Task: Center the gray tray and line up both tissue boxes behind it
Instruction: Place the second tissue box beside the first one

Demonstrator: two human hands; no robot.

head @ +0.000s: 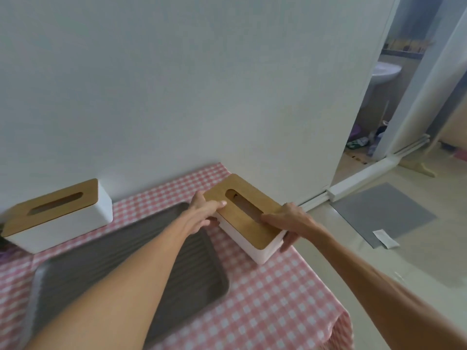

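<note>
Both hands [202,213] grip right tissue box [249,218] (long axis skewed from wall)

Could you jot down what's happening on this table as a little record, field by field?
surface: table with pink checked cloth, against a white wall
gray tray: on the cloth, ribbed, nothing in it
left tissue box: by the wall, untouched
right tissue box: angled, near the table's right edge
left hand: gripping the right box
right hand: gripping the same box
</note>
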